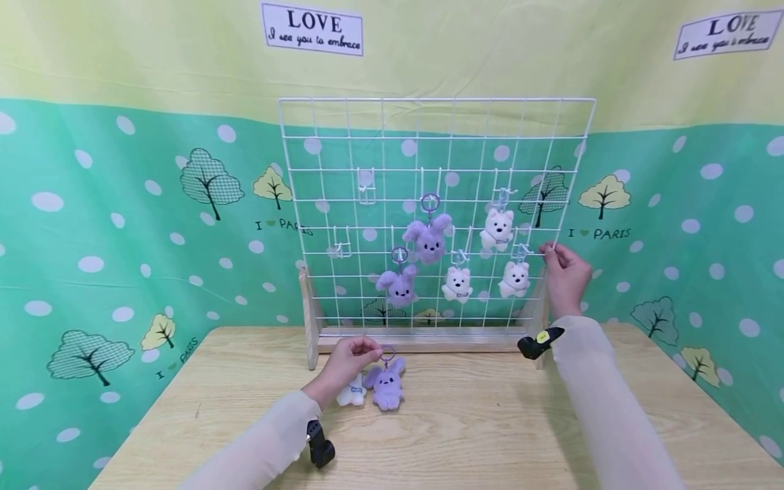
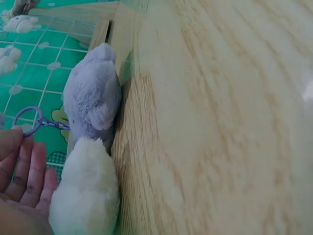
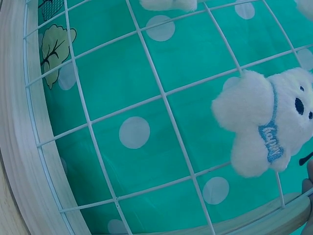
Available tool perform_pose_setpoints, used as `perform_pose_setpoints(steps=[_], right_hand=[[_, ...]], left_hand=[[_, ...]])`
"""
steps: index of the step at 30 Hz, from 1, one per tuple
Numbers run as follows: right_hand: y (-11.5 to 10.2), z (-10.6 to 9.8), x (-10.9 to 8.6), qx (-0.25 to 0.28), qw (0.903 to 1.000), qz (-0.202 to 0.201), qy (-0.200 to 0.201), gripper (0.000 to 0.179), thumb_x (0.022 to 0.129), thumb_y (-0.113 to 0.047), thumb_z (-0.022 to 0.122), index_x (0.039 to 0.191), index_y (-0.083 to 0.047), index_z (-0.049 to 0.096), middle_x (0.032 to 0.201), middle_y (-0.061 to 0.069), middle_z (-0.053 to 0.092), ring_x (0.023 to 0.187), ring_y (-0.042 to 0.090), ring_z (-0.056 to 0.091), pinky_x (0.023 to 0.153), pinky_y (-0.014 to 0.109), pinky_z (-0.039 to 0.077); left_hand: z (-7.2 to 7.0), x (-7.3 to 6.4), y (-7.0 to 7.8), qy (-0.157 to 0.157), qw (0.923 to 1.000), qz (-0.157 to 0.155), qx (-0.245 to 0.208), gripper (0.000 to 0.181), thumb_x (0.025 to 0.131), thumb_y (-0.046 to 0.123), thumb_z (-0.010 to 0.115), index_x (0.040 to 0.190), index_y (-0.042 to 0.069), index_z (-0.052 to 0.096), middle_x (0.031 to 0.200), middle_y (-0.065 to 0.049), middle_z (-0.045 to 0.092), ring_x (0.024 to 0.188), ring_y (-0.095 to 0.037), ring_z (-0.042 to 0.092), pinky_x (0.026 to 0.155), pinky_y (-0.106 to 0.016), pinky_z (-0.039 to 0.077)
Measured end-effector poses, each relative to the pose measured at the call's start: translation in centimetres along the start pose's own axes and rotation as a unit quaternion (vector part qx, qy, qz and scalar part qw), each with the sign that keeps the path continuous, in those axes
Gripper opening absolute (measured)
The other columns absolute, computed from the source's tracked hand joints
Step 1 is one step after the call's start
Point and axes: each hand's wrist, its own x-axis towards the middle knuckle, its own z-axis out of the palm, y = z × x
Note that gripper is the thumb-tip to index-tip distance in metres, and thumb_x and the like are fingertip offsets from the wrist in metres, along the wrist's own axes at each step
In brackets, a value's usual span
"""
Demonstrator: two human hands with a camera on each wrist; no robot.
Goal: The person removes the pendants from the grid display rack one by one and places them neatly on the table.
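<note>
Pinching a purple bunny's [image 1: 386,389] ring [image 2: 41,118] are left fingers [image 2: 35,169].

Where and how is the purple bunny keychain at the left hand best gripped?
Probably a pinch grip on its purple ring, coming from the person's left: it is a thin loop raised above the plush body, linked by a short chain. The left hand holds it there.

Left sleeve [image 1: 260,442] and right sleeve [image 1: 612,401] long, pale cream, lightly creased, black left-wrist camera [image 1: 321,449] on dark strap, black right-wrist camera [image 1: 530,348] of similar blocky shape, rounded yellow marking [image 1: 542,337] beside it, bare fingers [image 2: 35,171]
</note>
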Motion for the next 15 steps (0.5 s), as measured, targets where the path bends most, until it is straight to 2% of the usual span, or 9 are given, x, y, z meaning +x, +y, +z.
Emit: perform_pose_setpoints(steps=[8,15], right_hand=[[-0.11,0.0,-0.02,0.006,1.0,0.002,-0.001,0.034,0.093,-0.029,0.058,0.12,-0.01,0.063,0.116,0.002,0.066,0.107,0.009,0.062,0.091,0.019,0.047],[-0.06,-0.05,-0.11,-0.002,1.0,0.003,-0.006,0.034,0.094,-0.031,0.056,0.121,-0.011,0.062,0.118,0.002,0.065,0.108,0.009,0.061,0.092,0.019,0.047]], left_hand=[[0.06,0.2,-0.33,0.02,0.9984,-0.023,0.047,0.005,0.083,0.002,0.067,0.087,-0.002,0.068,0.079,-0.005,0.066,0.072,-0.012,0.058,0.067,-0.026,0.05],[-0.07,0.54,-0.61,0.013,0.9966,-0.03,0.075,0.007,0.082,0.003,0.07,0.088,0.0,0.069,0.082,-0.004,0.069,0.073,-0.012,0.061,0.07,-0.028,0.052]])
